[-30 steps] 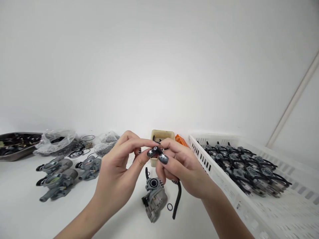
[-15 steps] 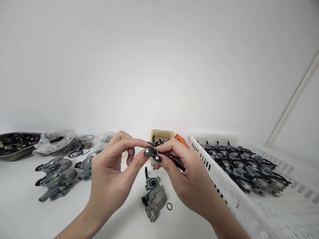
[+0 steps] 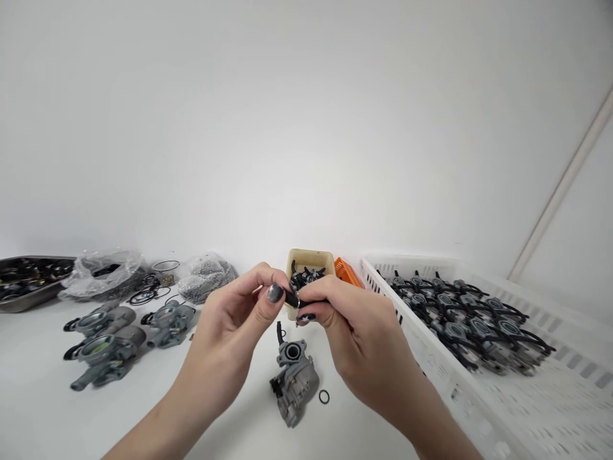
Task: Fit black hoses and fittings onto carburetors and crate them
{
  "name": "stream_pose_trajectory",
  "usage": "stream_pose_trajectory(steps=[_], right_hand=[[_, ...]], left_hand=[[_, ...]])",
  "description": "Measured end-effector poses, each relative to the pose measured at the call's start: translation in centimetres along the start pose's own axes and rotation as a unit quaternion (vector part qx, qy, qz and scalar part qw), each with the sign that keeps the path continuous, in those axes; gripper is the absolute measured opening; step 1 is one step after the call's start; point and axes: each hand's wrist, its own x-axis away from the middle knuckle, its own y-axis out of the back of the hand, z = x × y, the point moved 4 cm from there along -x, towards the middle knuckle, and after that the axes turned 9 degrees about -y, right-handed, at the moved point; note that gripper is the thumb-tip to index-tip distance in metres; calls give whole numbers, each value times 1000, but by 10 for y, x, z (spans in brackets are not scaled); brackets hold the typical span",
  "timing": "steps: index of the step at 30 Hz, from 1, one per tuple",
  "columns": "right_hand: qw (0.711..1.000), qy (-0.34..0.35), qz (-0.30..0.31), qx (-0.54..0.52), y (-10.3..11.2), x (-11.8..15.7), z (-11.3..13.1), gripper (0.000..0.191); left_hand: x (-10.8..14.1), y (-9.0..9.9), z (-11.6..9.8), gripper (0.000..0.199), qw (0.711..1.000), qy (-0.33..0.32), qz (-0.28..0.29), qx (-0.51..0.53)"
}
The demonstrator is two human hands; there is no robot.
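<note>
Between my two hands is a short black rubber hose (image 3: 290, 298), with a small shiny metal ring or clip around it. The thumb and index finger of my left hand (image 3: 230, 326) pinch its left end. My right hand (image 3: 361, 329) is closed on the hose beside the clip, and its fingers hide the rest. Below them a grey metal carburetor (image 3: 295, 383) lies on the white table, a short black hose standing up from its top end. A black O-ring (image 3: 324, 397) lies flat to its right.
Several carburetors with black hoses (image 3: 460, 319) fill part of a white plastic crate (image 3: 431, 364) at right. Behind my hands stand a cream bin (image 3: 311, 257) of small parts and an orange basket (image 3: 348, 273). More carburetor bodies (image 3: 105, 348), plastic bags (image 3: 205, 278) and a metal tray (image 3: 33, 300) sit at left.
My left hand's fingers have shifted along the hose, and more of its black end shows. Both hands have drawn slightly lower. The carburetor and O-ring stay in place.
</note>
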Motion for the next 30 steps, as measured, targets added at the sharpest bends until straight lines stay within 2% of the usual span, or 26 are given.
stream_pose_trajectory(steps=[5,9,11,14,16,19,25,30], right_hand=[[1000,-9,8,-29,-1,-2,-5,26],[998,-44,10,-47,-2,-3,-9,26],[998,-53,5,-46,-2,-3,-10,26],[997,-61,-8,-37,0,-3,-10,26],[997,-64,-11,-30,1,-2,-9,26],[998,-53,-6,-24,2,-2,-5,25],[999,-26,-10,-29,2,0,0,25],[1000,-16,-17,-14,3,3,4,24]], left_hand=[[3,-3,1,24,996,71,-19,43],[4,2,5,21,996,63,-54,16],[4,6,6,18,996,43,-70,-27],[2,7,2,12,991,-18,-63,-120],[1,7,-4,8,977,-80,-57,-187],[0,5,-12,14,951,-155,-58,-262],[2,1,-11,24,932,-221,-42,-284],[8,2,-6,23,927,-249,-52,-276]])
